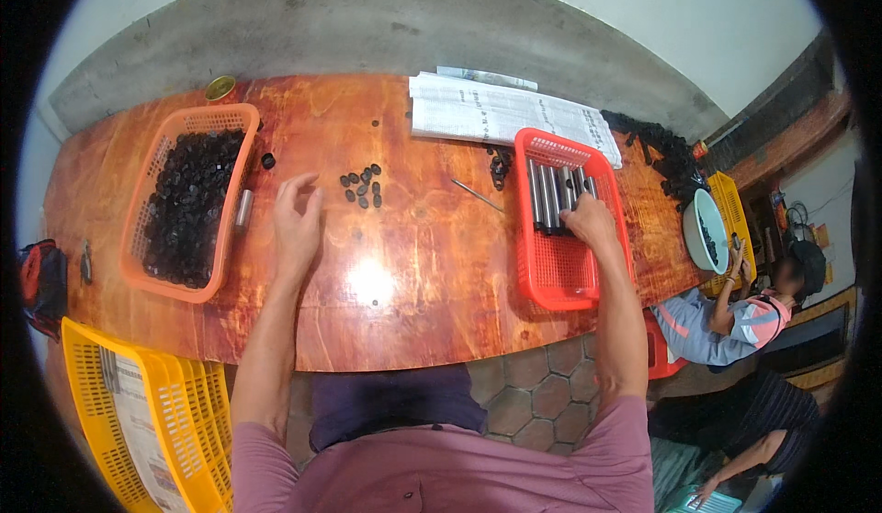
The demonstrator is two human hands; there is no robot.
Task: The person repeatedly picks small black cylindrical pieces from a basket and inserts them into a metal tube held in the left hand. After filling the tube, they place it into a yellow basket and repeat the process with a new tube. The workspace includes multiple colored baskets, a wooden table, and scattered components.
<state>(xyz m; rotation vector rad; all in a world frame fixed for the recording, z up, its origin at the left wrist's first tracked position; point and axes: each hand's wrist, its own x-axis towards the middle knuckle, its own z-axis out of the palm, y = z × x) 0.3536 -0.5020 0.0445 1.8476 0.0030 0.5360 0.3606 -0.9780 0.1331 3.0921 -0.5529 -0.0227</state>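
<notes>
My right hand [591,223] reaches into a red plastic basket [525,274], its fingers closed around one of several silver metal tubes with black ends. The other metal tubes [549,196] lie side by side there; my hand partly hides them. My left hand [299,212] hovers over or rests on the table, fingers loosely curved and apart, holding nothing. Just right of it lie several small black oval caps [362,190] in a loose group. An orange basket [220,270] full of black caps [188,210] stands to its left, with a single metal tube [243,210] beside it.
A thin metal rod [476,194] lies on the glossy wooden table [423,265]. Folded newspaper [496,112] sits behind the red basket. Yellow crates [175,421] stand at lower left. At right, a seated person [726,315] works by a pale basin [704,233]; another person's arm shows below.
</notes>
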